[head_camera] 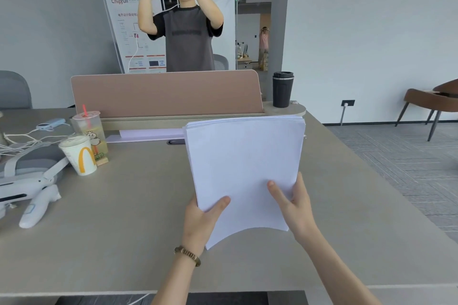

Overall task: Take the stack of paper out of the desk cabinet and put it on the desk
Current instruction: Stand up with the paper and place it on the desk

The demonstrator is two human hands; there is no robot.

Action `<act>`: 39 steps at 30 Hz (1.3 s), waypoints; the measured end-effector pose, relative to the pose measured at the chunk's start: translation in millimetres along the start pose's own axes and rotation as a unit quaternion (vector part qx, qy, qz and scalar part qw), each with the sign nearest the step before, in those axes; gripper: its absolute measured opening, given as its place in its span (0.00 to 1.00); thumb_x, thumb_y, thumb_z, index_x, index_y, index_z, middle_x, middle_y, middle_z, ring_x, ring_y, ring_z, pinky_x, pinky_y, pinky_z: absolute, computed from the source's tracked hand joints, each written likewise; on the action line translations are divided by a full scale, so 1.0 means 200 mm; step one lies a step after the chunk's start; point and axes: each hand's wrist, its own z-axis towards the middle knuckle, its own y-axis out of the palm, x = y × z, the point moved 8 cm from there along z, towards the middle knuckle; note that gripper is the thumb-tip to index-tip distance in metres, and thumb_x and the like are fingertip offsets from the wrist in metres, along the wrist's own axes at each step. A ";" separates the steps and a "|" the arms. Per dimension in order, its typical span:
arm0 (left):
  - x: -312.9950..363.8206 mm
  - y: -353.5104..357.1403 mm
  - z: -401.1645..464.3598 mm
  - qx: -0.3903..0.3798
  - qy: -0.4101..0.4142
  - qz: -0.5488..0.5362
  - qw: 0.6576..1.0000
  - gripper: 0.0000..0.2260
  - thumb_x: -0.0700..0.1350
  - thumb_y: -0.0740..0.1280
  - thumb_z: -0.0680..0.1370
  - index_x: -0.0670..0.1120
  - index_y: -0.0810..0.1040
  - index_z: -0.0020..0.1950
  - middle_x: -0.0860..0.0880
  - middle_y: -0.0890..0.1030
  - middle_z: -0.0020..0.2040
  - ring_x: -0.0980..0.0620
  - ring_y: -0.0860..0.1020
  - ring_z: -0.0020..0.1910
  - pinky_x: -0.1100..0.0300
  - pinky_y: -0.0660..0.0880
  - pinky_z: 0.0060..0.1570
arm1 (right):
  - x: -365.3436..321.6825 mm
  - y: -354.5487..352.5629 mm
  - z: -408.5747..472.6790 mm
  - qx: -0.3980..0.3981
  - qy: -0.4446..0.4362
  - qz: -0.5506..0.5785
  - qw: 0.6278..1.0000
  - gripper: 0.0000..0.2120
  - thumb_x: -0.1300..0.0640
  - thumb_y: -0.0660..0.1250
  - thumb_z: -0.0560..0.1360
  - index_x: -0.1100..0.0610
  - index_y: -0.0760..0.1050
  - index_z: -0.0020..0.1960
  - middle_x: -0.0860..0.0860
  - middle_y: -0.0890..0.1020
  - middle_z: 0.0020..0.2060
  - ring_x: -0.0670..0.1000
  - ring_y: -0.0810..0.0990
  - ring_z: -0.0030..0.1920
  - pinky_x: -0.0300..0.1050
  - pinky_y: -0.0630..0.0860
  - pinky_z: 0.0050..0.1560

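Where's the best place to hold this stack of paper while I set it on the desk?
Keep hold of the near short edge of the stack of paper, from your side, one corner per hand. The left hand and right hand pinch it there, thumbs on top. The sheets are loose and the near edge bows upward between the hands, so two spread grips probably keep them squared.

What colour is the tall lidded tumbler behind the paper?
Black tumbler, clearest in the head view.
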 end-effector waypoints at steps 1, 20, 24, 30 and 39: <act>0.00 0.00 0.00 -0.001 0.002 0.000 1.000 0.13 0.41 0.77 0.72 0.49 0.83 0.55 0.54 0.87 0.49 0.56 0.85 0.50 0.56 0.80 0.51 | 0.00 0.00 0.01 0.005 0.000 -0.004 1.000 0.15 0.52 0.71 0.76 0.33 0.72 0.53 0.36 0.83 0.52 0.40 0.82 0.55 0.49 0.79 0.56; -0.09 0.04 0.00 0.012 0.005 0.068 0.998 0.02 0.40 0.77 0.71 0.44 0.86 0.40 0.61 0.85 0.35 0.64 0.82 0.33 0.72 0.76 0.34 | 0.28 -0.02 -0.02 -0.023 0.056 -0.039 0.997 0.20 0.53 0.68 0.78 0.45 0.69 0.67 0.42 0.82 0.61 0.44 0.81 0.61 0.51 0.78 0.60; -0.04 0.17 0.04 -0.004 0.023 0.102 0.995 0.04 0.43 0.78 0.70 0.48 0.86 0.42 0.57 0.87 0.38 0.60 0.84 0.38 0.73 0.75 0.34 | 0.25 -0.15 0.02 -0.002 0.074 -0.038 0.996 0.12 0.53 0.69 0.77 0.49 0.72 0.60 0.43 0.84 0.54 0.45 0.84 0.55 0.51 0.81 0.54; -0.02 0.51 0.11 -0.037 0.039 0.168 0.984 0.13 0.49 0.79 0.68 0.52 0.83 0.50 0.59 0.86 0.44 0.62 0.83 0.44 0.65 0.76 0.42 | 0.24 -0.49 0.12 0.039 0.099 -0.072 0.992 0.13 0.52 0.70 0.76 0.52 0.73 0.59 0.47 0.84 0.54 0.47 0.84 0.52 0.50 0.81 0.51; -0.02 1.05 0.20 -0.045 0.051 0.155 0.986 0.18 0.48 0.79 0.68 0.46 0.73 0.50 0.58 0.83 0.45 0.65 0.81 0.43 0.72 0.73 0.36 | 0.20 -1.00 0.32 0.119 0.111 -0.139 0.977 0.15 0.51 0.75 0.72 0.56 0.74 0.52 0.48 0.82 0.46 0.49 0.82 0.43 0.44 0.76 0.38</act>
